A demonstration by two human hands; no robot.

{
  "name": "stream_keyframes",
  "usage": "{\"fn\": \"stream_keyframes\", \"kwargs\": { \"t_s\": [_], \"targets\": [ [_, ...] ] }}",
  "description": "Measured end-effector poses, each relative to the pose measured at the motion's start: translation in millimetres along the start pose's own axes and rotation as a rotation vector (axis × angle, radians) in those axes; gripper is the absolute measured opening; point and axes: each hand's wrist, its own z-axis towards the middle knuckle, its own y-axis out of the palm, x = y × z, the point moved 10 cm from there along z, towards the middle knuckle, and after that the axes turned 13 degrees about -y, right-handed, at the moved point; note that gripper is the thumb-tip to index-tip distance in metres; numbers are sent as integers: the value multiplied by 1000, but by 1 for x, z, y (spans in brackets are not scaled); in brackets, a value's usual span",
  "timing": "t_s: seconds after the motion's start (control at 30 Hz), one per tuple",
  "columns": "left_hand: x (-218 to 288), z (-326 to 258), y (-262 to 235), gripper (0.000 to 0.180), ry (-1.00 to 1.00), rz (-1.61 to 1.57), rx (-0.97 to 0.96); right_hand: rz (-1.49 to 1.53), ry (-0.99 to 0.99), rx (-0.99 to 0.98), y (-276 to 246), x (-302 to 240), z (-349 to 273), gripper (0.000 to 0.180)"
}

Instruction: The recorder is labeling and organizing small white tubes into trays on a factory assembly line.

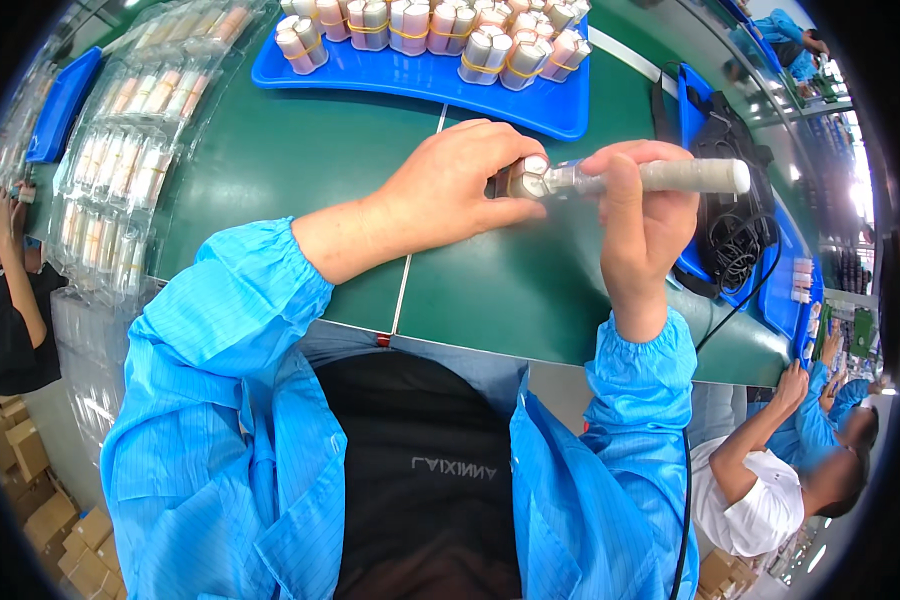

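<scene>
Both hands, left (460, 190) and right (645, 215), grip a pale tube (660, 177); blue tray (410, 75) holds banded tube bundles (440, 25).

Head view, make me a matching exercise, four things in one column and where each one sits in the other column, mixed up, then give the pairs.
Things:
1. left hand
2. right hand
3. blue tray
4. clear packs

Places:
A. far side of the green table, loaded with banded bundles of cylinders
B. closed around a pale pen-like tool
C. stacked along the table's left edge
D. closed on a small metal piece at the tool's tip

Pairs: 1-D, 2-B, 3-A, 4-C
</scene>
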Motion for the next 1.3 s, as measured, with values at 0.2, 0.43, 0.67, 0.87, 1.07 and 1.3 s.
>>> {"fn": "stream_keyframes", "kwargs": {
  "t_s": [0.2,0.43,0.67,0.87,1.07,1.3],
  "targets": [
    [1,0,-3,40,-17,-53,-29,147,53,144,-11,3,1,15],
    [1,-1,-2,49,6,-149,-46,223,100,247,-29,17,4,22],
    [-12,1,2,52,-209,-90,-76,226,51,209,-25,11,5,22],
    [2,-1,4,44,-80,-74,-85,150,6,125,-17,5,3,19],
    [3,-1,6,46,-61,-67,-102,78,-6,56,-11,1,2,17],
    [4,-1,7,47,-42,-46,-110,1,-18,10,-5,1,1,15]
  ]
}}
